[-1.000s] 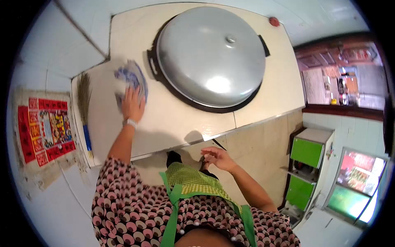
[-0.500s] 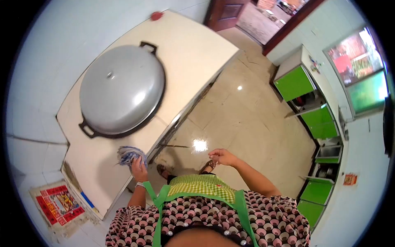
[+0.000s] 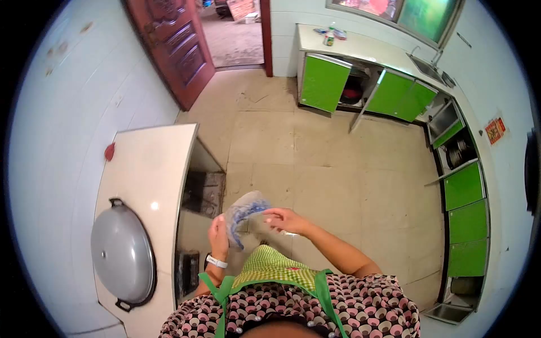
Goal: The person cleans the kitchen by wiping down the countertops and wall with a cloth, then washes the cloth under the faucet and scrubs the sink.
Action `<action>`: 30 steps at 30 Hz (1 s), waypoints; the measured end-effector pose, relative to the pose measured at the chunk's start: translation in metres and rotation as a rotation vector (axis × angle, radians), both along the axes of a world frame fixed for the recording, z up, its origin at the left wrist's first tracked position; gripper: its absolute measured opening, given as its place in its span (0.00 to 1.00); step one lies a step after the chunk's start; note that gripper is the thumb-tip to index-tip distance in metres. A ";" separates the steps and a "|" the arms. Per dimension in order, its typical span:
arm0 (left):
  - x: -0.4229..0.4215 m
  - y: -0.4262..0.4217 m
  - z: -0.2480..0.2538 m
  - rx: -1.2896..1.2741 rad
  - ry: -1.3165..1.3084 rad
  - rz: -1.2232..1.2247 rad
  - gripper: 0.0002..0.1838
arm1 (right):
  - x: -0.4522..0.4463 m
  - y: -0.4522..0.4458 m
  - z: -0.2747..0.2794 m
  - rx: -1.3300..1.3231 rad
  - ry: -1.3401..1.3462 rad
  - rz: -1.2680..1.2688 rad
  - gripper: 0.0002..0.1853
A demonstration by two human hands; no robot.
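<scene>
A blue and whitish-grey cloth [image 3: 242,209], blurred by motion, hangs over the floor in front of my body. My left hand [image 3: 219,234], with a white band at its wrist, is closed on the cloth's left side. At the other side, my right hand [image 3: 285,220] has its fingers partly stretched and apart, close to the cloth's right end; whether the fingertips touch it I cannot tell. Left of my hands, a big wok with a domed grey lid [image 3: 121,253] and two black handles sits on a white-topped stove counter [image 3: 149,149].
A small red object [image 3: 110,151] lies at the counter's far edge. Beyond is an open wooden door [image 3: 174,50]. Green cabinets [image 3: 326,83] run along the back and right, several doors standing ajar. A bottle [image 3: 329,38] and a sink [image 3: 425,67] are on their worktop. Tiled floor [image 3: 338,186] lies between.
The cloth has left the counter in my left hand and now hangs over the floor. My right hand has come close to it. My view has turned right, towards the doorway and cabinets.
</scene>
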State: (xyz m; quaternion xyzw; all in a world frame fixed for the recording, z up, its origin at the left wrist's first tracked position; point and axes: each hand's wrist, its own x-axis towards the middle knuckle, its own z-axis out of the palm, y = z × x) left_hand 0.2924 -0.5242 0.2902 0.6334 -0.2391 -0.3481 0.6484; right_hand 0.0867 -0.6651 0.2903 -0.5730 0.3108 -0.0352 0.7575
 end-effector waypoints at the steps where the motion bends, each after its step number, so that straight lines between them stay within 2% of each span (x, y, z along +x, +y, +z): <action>1: -0.014 -0.029 0.018 0.000 0.048 -0.110 0.15 | 0.002 -0.012 0.011 0.021 -0.080 -0.033 0.24; 2: -0.020 -0.004 0.052 0.047 0.195 -0.157 0.16 | 0.009 0.018 0.046 0.064 -0.147 -0.037 0.25; 3: -0.030 -0.029 0.058 0.049 0.184 -0.179 0.16 | 0.007 0.001 0.049 0.061 -0.159 -0.058 0.25; 5: -0.046 -0.075 0.068 0.016 0.356 -0.377 0.19 | 0.004 -0.036 0.048 -0.455 -0.099 -0.037 0.25; 6: -0.050 -0.096 0.076 0.019 0.354 -0.451 0.22 | 0.004 -0.058 0.025 -0.371 -0.143 -0.090 0.21; 7: -0.050 -0.115 0.073 0.019 0.365 -0.481 0.22 | -0.003 -0.076 0.027 -0.377 -0.127 -0.117 0.21; 8: -0.051 -0.135 0.072 0.008 0.328 -0.551 0.23 | -0.014 -0.095 0.032 -0.273 -0.024 -0.151 0.18; 9: -0.049 -0.135 0.093 0.007 0.306 -0.586 0.24 | -0.020 -0.099 0.059 -0.147 0.084 -0.155 0.15; 10: -0.054 -0.167 0.085 0.024 0.245 -0.646 0.24 | -0.036 -0.121 0.051 -0.147 0.088 -0.187 0.15; 12: -0.071 -0.219 0.090 0.061 0.188 -0.758 0.24 | -0.078 -0.153 0.044 -0.040 0.020 -0.444 0.11; 13: -0.080 -0.246 0.091 0.104 0.108 -0.850 0.24 | -0.096 -0.170 0.046 -0.037 0.028 -0.470 0.11; 15: -0.097 -0.294 0.082 0.083 0.069 -0.982 0.23 | -0.127 -0.191 0.047 0.033 0.011 -0.767 0.11; 16: -0.090 -0.295 0.097 0.111 0.106 -1.058 0.22 | -0.124 -0.184 0.060 0.051 0.039 -0.779 0.11; 18: -0.112 -0.340 0.077 0.172 0.137 -1.237 0.21 | -0.157 -0.203 0.044 0.108 -0.219 -1.111 0.17; 19: -0.127 -0.364 0.070 0.180 0.135 -1.275 0.21 | -0.176 -0.217 0.042 0.108 -0.221 -1.150 0.17; 20: -0.144 -0.384 0.064 0.210 0.125 -1.307 0.21 | -0.197 -0.228 0.042 0.136 -0.380 -1.254 0.18; 21: -0.161 -0.403 0.058 0.239 0.115 -1.331 0.21 | -0.218 -0.240 0.045 0.161 -0.541 -1.346 0.19; 22: -0.176 -0.421 0.048 0.236 0.004 -1.329 0.19 | -0.237 -0.252 0.053 0.169 -0.542 -1.365 0.19; 23: -0.175 -0.434 0.054 0.262 0.035 -1.320 0.19 | -0.242 -0.262 0.080 -0.004 -0.603 -1.328 0.19; 25: -0.194 -0.470 0.045 0.230 0.136 -1.159 0.18 | -0.274 -0.284 0.089 -0.150 -0.670 -1.291 0.20; 27: -0.216 -0.514 0.026 0.241 0.149 -1.052 0.18 | -0.307 -0.327 0.090 0.220 -0.628 -1.374 0.21; 30: -0.215 -0.570 0.014 0.286 0.139 -0.933 0.17 | -0.313 -0.365 0.091 0.279 -0.634 -1.423 0.22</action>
